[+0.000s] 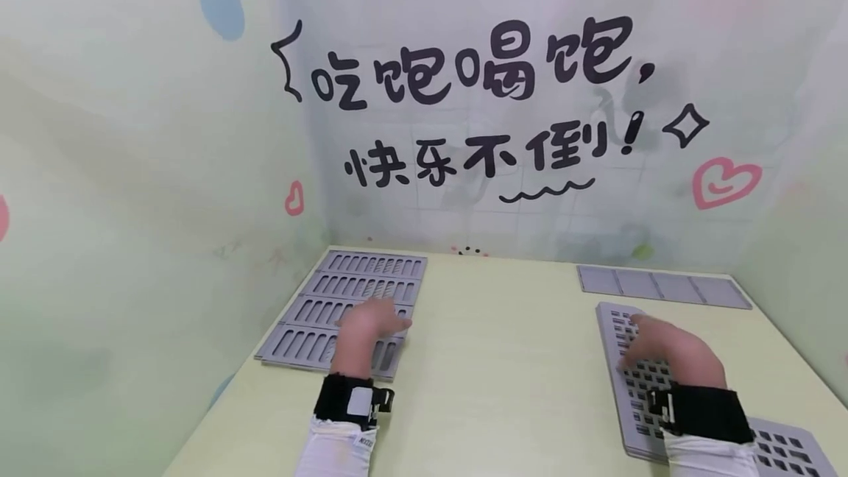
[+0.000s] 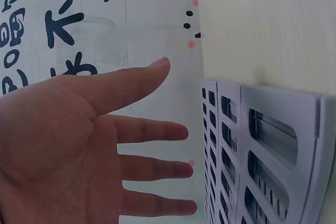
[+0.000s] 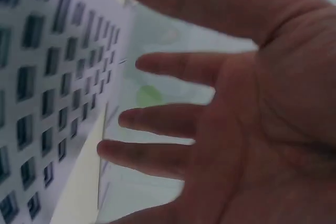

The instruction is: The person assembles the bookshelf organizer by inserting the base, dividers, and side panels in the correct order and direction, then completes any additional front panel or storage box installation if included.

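My left hand (image 1: 363,341) hovers over grey slotted trays (image 1: 266,352) laid in several rows on the left of the table. In the left wrist view that hand (image 2: 94,145) has straight, spread fingers and an empty palm, beside the slotted trays (image 2: 278,94). On the other side, my right hand (image 1: 682,355) is over a grey board with rows of square holes (image 1: 611,374). The right wrist view has the right hand (image 3: 252,114) with fingers extended and spread, holding nothing; the holed board (image 3: 58,87) is near its fingertips. Some slots contain ribbed pieces.
A row of flat grey panels (image 1: 636,283) lies at the back right. Another holed grey board (image 1: 804,446) is partly visible at the lower right, behind the right sleeve. Printed walls (image 1: 464,219) border the pale yellow table (image 1: 497,359).
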`<state>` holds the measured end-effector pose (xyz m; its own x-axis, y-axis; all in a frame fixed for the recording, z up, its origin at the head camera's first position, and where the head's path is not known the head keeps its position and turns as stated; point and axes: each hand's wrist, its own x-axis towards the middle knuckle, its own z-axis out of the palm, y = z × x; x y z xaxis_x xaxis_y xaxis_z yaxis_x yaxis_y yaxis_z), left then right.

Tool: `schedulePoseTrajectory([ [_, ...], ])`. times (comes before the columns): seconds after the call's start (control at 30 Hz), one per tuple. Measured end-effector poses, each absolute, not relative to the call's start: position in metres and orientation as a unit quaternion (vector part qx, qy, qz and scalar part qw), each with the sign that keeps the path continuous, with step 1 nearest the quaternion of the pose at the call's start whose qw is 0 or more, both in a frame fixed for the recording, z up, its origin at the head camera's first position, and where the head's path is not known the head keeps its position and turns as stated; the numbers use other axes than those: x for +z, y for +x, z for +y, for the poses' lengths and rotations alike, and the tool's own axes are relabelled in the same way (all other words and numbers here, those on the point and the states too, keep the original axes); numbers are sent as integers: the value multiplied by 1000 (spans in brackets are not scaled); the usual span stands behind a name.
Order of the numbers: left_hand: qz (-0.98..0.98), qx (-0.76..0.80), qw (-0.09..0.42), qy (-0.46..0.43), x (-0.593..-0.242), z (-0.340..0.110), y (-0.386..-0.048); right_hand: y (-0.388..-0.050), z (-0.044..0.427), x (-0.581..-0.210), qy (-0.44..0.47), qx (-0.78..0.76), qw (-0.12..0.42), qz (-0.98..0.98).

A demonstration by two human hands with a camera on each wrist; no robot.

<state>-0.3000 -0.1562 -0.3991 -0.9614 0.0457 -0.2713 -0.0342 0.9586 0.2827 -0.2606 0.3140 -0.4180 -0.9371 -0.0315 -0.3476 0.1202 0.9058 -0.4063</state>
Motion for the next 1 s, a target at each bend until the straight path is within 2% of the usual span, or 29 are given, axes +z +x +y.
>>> schedulePoseTrajectory([
  [0.17,979,162,123,6,-404,-168,-303,-262,309,-433,24,-194,217,956],
  [0.3,982,141,129,-2,-409,-171,-303,-261,308,-436,28,-183,219,958],
  [0.7,983,115,130,62,-413,-163,-305,-261,312,-430,32,-194,212,957],
  [1.0,973,117,164,112,-406,-141,-307,-263,315,-431,29,-181,212,960],
])
